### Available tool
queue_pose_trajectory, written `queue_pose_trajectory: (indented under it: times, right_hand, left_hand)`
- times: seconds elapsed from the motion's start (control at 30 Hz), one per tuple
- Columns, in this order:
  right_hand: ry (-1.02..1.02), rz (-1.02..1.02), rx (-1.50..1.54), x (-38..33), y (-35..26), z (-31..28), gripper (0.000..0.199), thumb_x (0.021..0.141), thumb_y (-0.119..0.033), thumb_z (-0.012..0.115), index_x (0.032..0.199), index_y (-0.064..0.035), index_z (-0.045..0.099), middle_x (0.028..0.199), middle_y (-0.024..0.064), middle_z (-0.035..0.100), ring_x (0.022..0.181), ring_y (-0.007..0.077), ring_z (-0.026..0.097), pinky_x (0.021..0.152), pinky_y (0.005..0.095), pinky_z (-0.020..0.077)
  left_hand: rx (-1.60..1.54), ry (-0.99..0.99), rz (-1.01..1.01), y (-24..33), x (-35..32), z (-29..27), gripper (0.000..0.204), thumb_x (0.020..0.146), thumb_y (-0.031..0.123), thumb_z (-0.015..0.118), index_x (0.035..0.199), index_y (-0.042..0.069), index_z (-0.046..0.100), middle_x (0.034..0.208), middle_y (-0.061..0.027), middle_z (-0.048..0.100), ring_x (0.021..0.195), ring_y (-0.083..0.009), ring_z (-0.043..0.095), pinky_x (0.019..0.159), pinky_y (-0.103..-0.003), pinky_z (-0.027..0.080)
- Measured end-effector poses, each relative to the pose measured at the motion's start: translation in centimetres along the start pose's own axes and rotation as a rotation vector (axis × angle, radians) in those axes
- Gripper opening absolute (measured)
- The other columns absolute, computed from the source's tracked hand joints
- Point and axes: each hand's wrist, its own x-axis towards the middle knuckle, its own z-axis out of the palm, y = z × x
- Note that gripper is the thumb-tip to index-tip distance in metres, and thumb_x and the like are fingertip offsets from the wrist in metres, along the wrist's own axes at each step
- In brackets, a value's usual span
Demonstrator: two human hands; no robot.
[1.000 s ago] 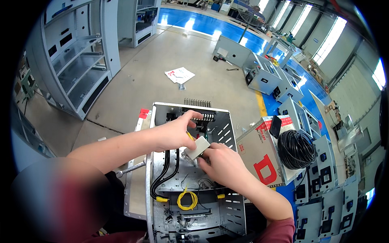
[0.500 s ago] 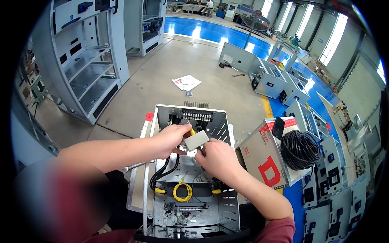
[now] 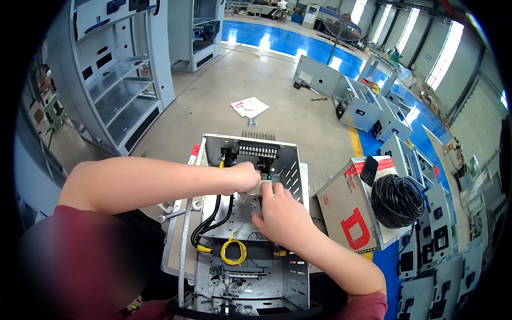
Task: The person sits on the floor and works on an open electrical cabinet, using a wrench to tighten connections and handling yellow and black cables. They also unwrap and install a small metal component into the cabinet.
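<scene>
Inside the open grey metal enclosure (image 3: 250, 213), both my hands pinched a small pale grey rectangular module (image 3: 260, 188).
My left hand (image 3: 244, 177) and right hand (image 3: 278, 212) held it below the black terminal strip (image 3: 258, 151); a slip might have dropped it onto the black cables (image 3: 213, 221).

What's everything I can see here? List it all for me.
open metal enclosure: one, grey, centre, under the hands
small pale block: one, between both hands
terminal strip: one, black, enclosure's far end
black cables: two, left inside enclosure
yellow wire loop: one, lower middle
cardboard box: one, red and white, right
black cable coil: one, on box
tall cabinet: one, grey, far left
papers: few, on floor
left hand: on block
right hand: touching block
</scene>
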Motion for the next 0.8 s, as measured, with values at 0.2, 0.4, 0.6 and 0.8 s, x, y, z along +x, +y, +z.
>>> queue_pose_trajectory:
  times: [0.2, 0.4, 0.6, 0.8]
  right_hand:
    - [0.016, -0.086, 0.021, 0.2, 1.0, 0.6, 0.049, 0.095, -0.023, 0.067, 0.123, 0.0138, 0.05, 0.108, 0.0278, 0.06, 0.101, 0.0399, 0.068, 0.083, 0.0418, 0.0617]
    - [0.026, -0.071, 0.056, 0.5, 1.5, 1.0, 0.044, 0.094, -0.018, 0.066, 0.119, 0.0151, 0.05, 0.107, 0.0283, 0.06, 0.099, 0.0408, 0.068, 0.083, 0.0426, 0.0616]
    - [0.066, -0.089, 0.026, 0.5, 1.2, 2.2, 0.046, 0.092, -0.017, 0.068, 0.118, 0.0161, 0.05, 0.107, 0.0302, 0.059, 0.1, 0.0418, 0.067, 0.083, 0.0435, 0.0612]
    - [0.011, -0.071, -0.011, 0.9, 1.9, 2.9, 0.043, 0.09, -0.014, 0.066, 0.117, 0.0152, 0.05, 0.106, 0.031, 0.06, 0.1, 0.044, 0.067, 0.085, 0.0474, 0.0591]
  left_hand:
    - [-0.084, 0.112, 0.035, -1.3, 1.5, 1.1, 0.048, 0.111, 0.028, 0.049, 0.138, -0.011, 0.058, 0.134, -0.0199, 0.065, 0.119, -0.0257, 0.062, 0.098, -0.038, 0.049]
    - [-0.241, 0.083, 0.017, -0.9, 2.0, 1.4, 0.04, 0.111, 0.03, 0.053, 0.123, -0.004, 0.069, 0.094, -0.0105, 0.068, 0.078, -0.0173, 0.057, 0.069, -0.037, 0.046]
    - [-0.279, 0.097, 0.028, -1.8, 2.7, 1.1, 0.041, 0.11, 0.03, 0.056, 0.124, -0.005, 0.071, 0.112, -0.015, 0.073, 0.097, -0.0203, 0.066, 0.087, -0.038, 0.051]
    - [-0.346, 0.128, 0.048, -1.8, 2.7, 1.7, 0.037, 0.109, 0.028, 0.059, 0.115, -0.006, 0.073, 0.105, -0.0154, 0.074, 0.09, -0.0214, 0.066, 0.081, -0.039, 0.051]
